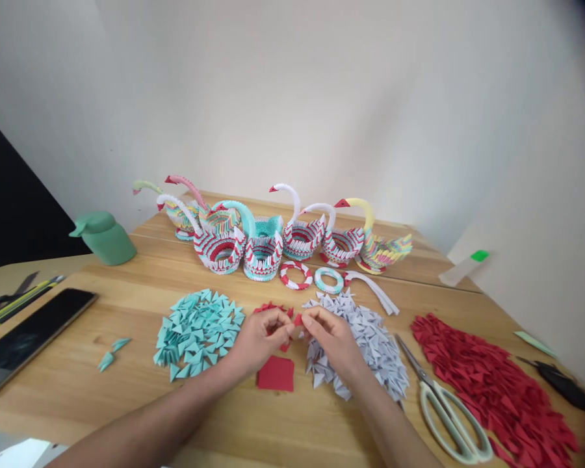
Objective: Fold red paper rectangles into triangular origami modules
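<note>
Between the fingertips of my left hand and my right hand is a small folded red paper piece. Both hands pinch at it, fingers closed, just above the table. A stack of red paper slips lies right below them. Behind my left hand sits a small group of red folded pieces, partly covered by the fingers. A heap of teal folded triangles spreads left of my hands. Pale grey-lilac triangles are heaped under and beside my right hand.
Several paper swans line the back, with a red-white ring, a teal-white ring and a white swan neck before them. Scissors and a red triangle heap lie right; a phone and green container left.
</note>
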A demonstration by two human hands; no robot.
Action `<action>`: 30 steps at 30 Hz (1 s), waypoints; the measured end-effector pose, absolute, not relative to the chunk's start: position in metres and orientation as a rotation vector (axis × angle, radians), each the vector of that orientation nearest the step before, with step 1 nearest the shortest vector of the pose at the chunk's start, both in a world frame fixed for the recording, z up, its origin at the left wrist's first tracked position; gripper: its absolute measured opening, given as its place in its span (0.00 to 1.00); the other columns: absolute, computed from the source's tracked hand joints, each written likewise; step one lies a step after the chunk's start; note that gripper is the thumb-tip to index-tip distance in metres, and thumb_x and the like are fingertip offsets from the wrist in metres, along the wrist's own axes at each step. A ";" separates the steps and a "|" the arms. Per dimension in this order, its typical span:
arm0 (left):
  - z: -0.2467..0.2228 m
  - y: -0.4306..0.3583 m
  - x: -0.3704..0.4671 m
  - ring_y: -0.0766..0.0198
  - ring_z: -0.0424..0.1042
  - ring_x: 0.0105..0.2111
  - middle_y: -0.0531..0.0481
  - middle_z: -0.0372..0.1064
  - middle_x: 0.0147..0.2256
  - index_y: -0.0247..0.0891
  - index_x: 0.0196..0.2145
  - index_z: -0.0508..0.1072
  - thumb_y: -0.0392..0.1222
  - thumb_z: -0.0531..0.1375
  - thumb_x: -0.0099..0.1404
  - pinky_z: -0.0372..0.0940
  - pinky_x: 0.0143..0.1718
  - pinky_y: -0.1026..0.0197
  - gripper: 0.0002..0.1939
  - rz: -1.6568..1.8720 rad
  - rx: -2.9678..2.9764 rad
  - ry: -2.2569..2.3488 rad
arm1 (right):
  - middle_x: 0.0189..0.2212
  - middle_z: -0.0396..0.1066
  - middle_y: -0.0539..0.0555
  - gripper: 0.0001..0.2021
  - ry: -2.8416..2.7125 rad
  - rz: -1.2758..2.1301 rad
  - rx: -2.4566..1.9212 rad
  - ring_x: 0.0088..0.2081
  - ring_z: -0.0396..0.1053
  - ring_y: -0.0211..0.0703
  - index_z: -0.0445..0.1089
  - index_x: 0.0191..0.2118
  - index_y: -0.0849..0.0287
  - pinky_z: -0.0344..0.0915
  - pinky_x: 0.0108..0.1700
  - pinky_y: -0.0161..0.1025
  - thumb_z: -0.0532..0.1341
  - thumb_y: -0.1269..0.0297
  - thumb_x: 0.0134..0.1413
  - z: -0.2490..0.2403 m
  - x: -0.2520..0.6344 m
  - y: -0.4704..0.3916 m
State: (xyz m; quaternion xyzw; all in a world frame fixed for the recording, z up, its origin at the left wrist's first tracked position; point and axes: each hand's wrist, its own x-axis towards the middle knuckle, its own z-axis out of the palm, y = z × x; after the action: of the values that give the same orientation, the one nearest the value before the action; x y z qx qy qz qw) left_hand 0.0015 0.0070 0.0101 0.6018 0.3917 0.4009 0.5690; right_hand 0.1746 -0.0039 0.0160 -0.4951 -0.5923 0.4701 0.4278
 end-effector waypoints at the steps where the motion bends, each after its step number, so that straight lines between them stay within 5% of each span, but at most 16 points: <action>1: 0.010 0.007 0.001 0.68 0.64 0.22 0.53 0.66 0.22 0.35 0.27 0.68 0.47 0.60 0.57 0.60 0.26 0.66 0.12 0.937 1.404 0.907 | 0.22 0.67 0.48 0.16 -1.480 1.156 -1.254 0.26 0.64 0.37 0.69 0.29 0.60 0.61 0.30 0.34 0.59 0.50 0.55 0.017 0.174 -0.004; 21: 0.005 0.008 0.002 0.63 0.73 0.29 0.49 0.74 0.28 0.36 0.30 0.70 0.38 0.59 0.59 0.65 0.34 0.62 0.03 1.056 1.563 1.001 | 0.27 0.71 0.50 0.13 -1.329 1.361 -1.170 0.29 0.69 0.38 0.71 0.37 0.59 0.66 0.34 0.36 0.64 0.55 0.50 0.004 0.170 -0.003; 30: -0.002 0.015 0.003 0.70 0.67 0.18 0.55 0.70 0.21 0.36 0.29 0.63 0.50 0.66 0.52 0.61 0.24 0.66 0.18 1.018 1.105 0.817 | 0.25 0.71 0.49 0.11 -1.391 1.222 -1.174 0.28 0.69 0.38 0.70 0.39 0.59 0.66 0.33 0.36 0.62 0.59 0.51 0.005 0.166 -0.004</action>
State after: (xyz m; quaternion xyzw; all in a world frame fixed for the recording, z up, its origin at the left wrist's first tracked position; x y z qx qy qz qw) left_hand 0.0027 0.0152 -0.0017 0.4874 0.3607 0.4492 0.6562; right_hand 0.1662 -0.0042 0.0052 -0.4762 -0.5644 0.4958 0.4570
